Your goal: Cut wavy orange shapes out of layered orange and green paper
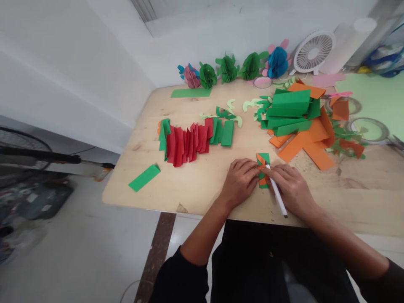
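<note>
A green paper strip [265,157] lies near the front edge of the table, with an orange paper cut-out [261,160] on top of it. My left hand [241,179] holds the cut-out down from the left, fingers bent and close together. From the other side, my right hand [292,187] grips a white marker pen [277,193], whose dark tip touches the paper at the cut-out's edge. My fingers cover part of both papers.
Red folded papers [189,143] stand left of centre. Green folded papers [290,105] and orange strips [309,139] are heaped at right, near tape rolls [369,128]. Behind are honeycomb paper figures [227,68] and a small white fan [314,52].
</note>
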Demonstrator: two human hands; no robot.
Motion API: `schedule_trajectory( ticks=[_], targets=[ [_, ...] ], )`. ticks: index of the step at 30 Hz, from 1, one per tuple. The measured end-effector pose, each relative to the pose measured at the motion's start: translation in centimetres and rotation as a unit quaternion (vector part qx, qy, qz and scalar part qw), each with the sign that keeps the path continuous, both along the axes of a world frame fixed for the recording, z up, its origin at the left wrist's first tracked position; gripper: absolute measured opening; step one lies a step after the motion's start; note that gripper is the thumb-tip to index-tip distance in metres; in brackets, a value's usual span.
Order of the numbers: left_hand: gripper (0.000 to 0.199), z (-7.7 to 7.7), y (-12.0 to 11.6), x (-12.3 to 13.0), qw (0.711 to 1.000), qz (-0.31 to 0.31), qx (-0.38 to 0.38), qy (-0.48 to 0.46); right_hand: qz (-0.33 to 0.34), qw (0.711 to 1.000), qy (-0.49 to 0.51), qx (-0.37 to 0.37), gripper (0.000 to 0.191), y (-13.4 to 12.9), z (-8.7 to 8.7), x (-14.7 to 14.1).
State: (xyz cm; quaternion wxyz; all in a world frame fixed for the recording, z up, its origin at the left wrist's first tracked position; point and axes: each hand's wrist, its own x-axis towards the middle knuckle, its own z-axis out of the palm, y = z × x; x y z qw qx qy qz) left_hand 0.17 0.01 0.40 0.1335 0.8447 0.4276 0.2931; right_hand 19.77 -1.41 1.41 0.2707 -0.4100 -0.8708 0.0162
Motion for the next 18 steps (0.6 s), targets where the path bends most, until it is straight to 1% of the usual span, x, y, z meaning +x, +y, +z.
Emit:
schedule_trajectory(
  ticks=[5,12,15,18],
  targets=[
    [0.016,-0.17,-0.04,-0.01,1.0,-0.002,0.006,-0.003,0.004,1.0,-0.002,0.006,0.046,0.01,-0.06,0.02],
    [0.016,-0.06,0.27,-0.12,0.999,0.015,0.007,-0.049,0.003,1.0,0.003,0.005,0.037,-0.06,-0.39,0.12],
    [0.014,0.18,0.5,-0.04,0.999,0.015,-0.005,-0.043,0.0,1.0,0.003,0.01,0.032,-0.11,-0.44,0.12],
    [0.009,0.4,0.62,0.13,0.999,0.008,-0.022,-0.022,0.001,1.0,0.002,0.012,0.033,-0.1,-0.54,0.17]
  ],
)
